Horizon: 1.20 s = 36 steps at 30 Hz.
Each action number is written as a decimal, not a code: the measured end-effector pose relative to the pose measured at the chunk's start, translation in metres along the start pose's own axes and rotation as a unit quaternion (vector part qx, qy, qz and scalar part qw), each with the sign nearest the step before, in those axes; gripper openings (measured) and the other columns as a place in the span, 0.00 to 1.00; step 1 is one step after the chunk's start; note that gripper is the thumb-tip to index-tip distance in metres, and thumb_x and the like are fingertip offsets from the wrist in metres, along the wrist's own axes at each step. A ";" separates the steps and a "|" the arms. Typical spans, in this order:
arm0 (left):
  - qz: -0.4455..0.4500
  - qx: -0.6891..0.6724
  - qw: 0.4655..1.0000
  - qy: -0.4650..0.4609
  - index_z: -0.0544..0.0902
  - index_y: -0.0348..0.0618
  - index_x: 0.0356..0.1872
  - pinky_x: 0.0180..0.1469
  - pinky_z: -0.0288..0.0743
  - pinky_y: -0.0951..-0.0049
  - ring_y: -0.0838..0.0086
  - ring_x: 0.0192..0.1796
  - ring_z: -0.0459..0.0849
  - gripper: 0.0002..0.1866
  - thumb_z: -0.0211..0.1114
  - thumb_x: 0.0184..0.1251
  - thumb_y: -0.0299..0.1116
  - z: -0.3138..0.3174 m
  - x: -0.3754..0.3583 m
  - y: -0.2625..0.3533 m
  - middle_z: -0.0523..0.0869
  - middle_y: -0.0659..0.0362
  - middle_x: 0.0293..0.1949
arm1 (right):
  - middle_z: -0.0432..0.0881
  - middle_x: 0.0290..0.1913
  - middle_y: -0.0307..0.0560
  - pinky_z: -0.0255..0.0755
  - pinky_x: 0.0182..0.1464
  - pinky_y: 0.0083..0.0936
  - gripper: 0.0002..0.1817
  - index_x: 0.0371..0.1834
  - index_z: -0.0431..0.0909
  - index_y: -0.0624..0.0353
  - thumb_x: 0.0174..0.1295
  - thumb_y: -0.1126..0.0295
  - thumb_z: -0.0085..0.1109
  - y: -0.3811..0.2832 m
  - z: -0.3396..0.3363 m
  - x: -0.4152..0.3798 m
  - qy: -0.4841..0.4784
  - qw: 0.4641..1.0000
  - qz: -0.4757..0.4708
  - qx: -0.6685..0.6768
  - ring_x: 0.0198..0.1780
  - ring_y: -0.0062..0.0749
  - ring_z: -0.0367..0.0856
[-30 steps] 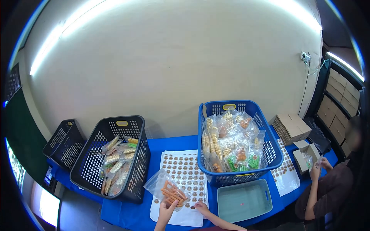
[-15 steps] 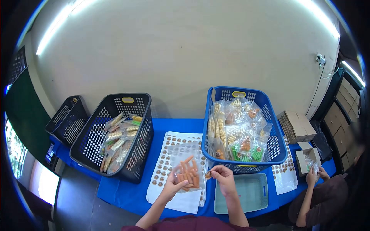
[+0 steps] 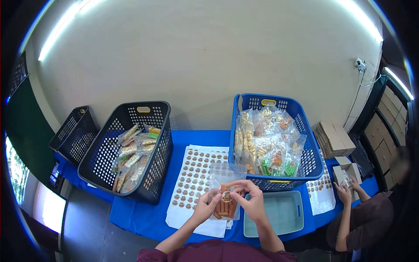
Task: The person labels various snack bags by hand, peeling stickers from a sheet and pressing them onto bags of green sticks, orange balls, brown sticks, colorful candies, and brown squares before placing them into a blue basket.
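Observation:
A clear snack bag (image 3: 223,214) with orange-brown sticks inside is held up in front of me, over the sticker sheets. My left hand (image 3: 204,210) is closed on its left side, thumb on the front. On the front of the bag sits a round brown-and-white sticker (image 3: 227,196). My right hand (image 3: 253,204) has thumb and fingers at this sticker's right edge, against the bag; whether it still pinches the sticker or presses it flat is hard to make out. Sheets of round stickers (image 3: 192,174) lie on the blue tablecloth underneath.
A blue basket (image 3: 279,179) full of snack bags stands behind a green tray (image 3: 279,214). At left are a black basket (image 3: 152,174) with bags and a smaller black basket (image 3: 74,131). Folded cartons (image 3: 334,137) and a co-worker's hands (image 3: 345,192) at a small box (image 3: 349,172) are on the right.
My right hand has moved left and brought the sticker onto the bag's front. The bag has shifted slightly right. The co-worker's hands have moved closer to the small box.

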<state>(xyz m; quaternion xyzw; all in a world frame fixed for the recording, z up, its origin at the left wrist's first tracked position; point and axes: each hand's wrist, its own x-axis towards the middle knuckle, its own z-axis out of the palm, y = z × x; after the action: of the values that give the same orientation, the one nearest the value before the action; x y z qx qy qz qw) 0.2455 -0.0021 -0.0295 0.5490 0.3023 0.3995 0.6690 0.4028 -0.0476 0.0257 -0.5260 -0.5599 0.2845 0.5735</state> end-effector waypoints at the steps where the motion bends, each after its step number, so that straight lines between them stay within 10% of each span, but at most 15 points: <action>1: 0.007 0.004 1.000 0.006 0.71 0.33 0.50 0.38 0.69 0.83 0.84 0.37 0.75 0.18 0.53 0.65 0.36 0.000 0.000 0.000 0.79 0.59 0.37 | 0.79 0.26 0.38 0.61 0.31 0.14 0.13 0.38 0.75 0.61 0.47 0.74 0.62 -0.001 -0.001 0.000 -0.010 1.000 -0.008 -0.021 0.27 0.14 0.70; 17: 0.052 0.079 0.995 -0.012 0.70 0.34 0.50 0.37 0.73 0.82 0.83 0.37 0.78 0.24 0.66 0.52 0.30 0.001 -0.010 0.009 0.80 0.60 0.36 | 0.79 0.23 0.32 0.55 0.45 0.23 0.14 0.38 0.74 0.55 0.46 0.69 0.63 -0.001 0.007 -0.003 -0.016 0.999 0.006 -0.042 0.24 0.17 0.67; 26: 0.029 0.022 0.999 0.010 0.70 0.34 0.49 0.41 0.73 0.81 0.82 0.39 0.78 0.22 0.65 0.55 0.31 -0.004 -0.012 0.009 0.80 0.59 0.38 | 0.74 0.32 0.36 0.56 0.44 0.26 0.24 0.45 0.69 0.58 0.44 0.70 0.67 0.007 0.025 -0.010 0.120 0.956 -0.152 -0.220 0.29 0.20 0.66; 32: 0.017 0.003 1.000 0.017 0.68 0.35 0.51 0.42 0.73 0.81 0.81 0.41 0.78 0.22 0.62 0.57 0.31 -0.003 -0.015 0.003 0.79 0.57 0.41 | 0.67 0.52 0.49 0.64 0.49 0.23 0.29 0.52 0.62 0.60 0.46 0.74 0.65 0.026 0.020 -0.014 0.020 0.985 0.049 0.163 0.44 0.27 0.71; 36: -0.009 -0.021 1.000 -0.016 0.69 0.37 0.51 0.42 0.72 0.81 0.82 0.41 0.77 0.20 0.61 0.59 0.31 0.003 -0.017 -0.005 0.78 0.59 0.41 | 0.77 0.40 0.43 0.69 0.43 0.18 0.18 0.43 0.72 0.66 0.50 0.71 0.63 0.036 0.020 -0.022 -0.051 0.960 0.160 0.223 0.41 0.20 0.75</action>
<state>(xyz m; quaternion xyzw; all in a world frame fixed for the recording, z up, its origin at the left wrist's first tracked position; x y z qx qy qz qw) 0.2408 -0.0182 -0.0347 0.5381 0.2879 0.3916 0.6887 0.3886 -0.0515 -0.0186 -0.4520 -0.4193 0.5167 0.5941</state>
